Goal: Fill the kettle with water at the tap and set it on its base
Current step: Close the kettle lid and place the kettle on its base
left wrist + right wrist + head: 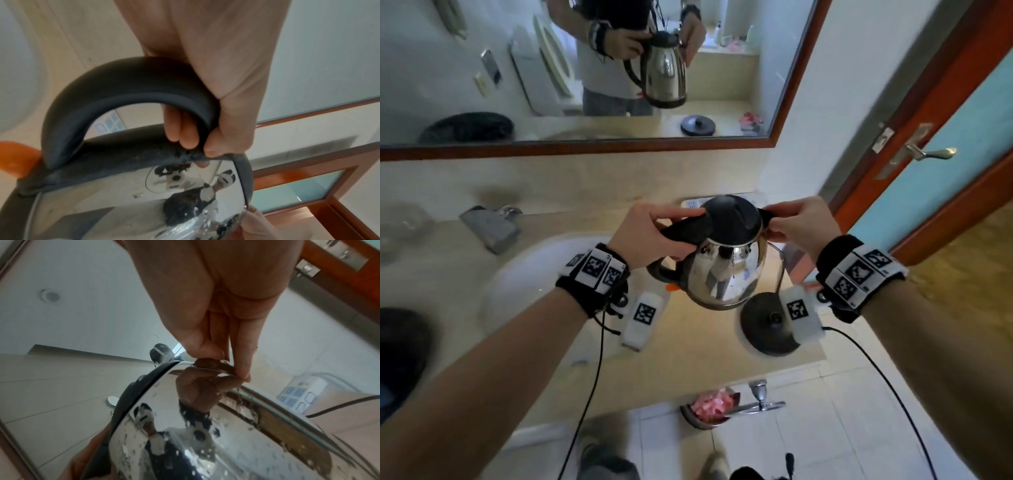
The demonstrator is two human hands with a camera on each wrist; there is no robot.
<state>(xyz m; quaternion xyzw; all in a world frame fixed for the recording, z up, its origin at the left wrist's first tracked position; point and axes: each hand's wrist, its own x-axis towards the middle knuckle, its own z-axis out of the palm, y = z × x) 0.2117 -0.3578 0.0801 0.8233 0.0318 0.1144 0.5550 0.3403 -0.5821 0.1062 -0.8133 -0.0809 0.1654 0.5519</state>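
A steel kettle (726,274) with a black lid and black handle (115,94) hangs in the air over the counter, between the sink and its base. My left hand (654,236) grips the handle, fingers curled under it in the left wrist view. My right hand (796,222) pinches the spout (213,365) at the kettle's rim. Water drops cling to the kettle's side (205,443). The round black base (767,323) sits on the counter just below and right of the kettle, partly hidden by my right wrist camera. The tap (491,226) stands at the left behind the basin.
The white basin (524,274) lies left of the kettle. The base's cord (779,270) runs up to a power strip (298,394) by the wall. A mirror (585,68) hangs above; a door (928,154) stands at the right. Below the counter edge sits a bin (709,407).
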